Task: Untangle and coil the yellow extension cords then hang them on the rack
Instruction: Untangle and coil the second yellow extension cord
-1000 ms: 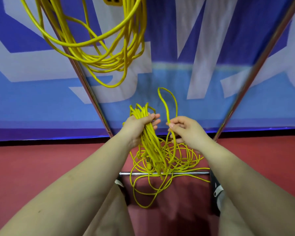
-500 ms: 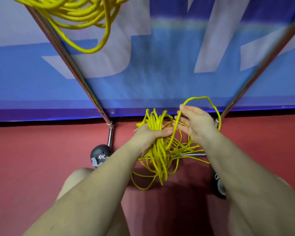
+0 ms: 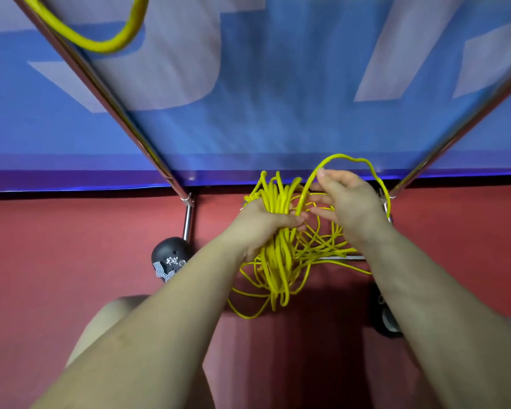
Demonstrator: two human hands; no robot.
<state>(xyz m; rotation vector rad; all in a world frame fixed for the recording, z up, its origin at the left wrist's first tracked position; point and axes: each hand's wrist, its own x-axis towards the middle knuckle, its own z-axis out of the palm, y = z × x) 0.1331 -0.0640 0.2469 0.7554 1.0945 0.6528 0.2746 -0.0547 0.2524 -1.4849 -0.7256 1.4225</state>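
Backdrop: blue banner (image 3: pixel 248 128), red floor (image 3: pixel 56 261).
Left hand (image 3: pixel 260 228): clenches the cord bundle (image 3: pixel 278 255).
Right hand (image 3: pixel 351 202): pinches a loop (image 3: pixel 345 157).
Progress: coiling unfinished; hanging remains.

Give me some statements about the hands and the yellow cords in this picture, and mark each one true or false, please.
1. The left hand grips a bundle of yellow cord. True.
2. The right hand rests empty on the floor. False: it leads a single loop above the bundle.
3. The floor is green. False: it is red.
4. Another yellow cord hangs at the upper left. True.
5. Loose strands trail below the bundle. True.
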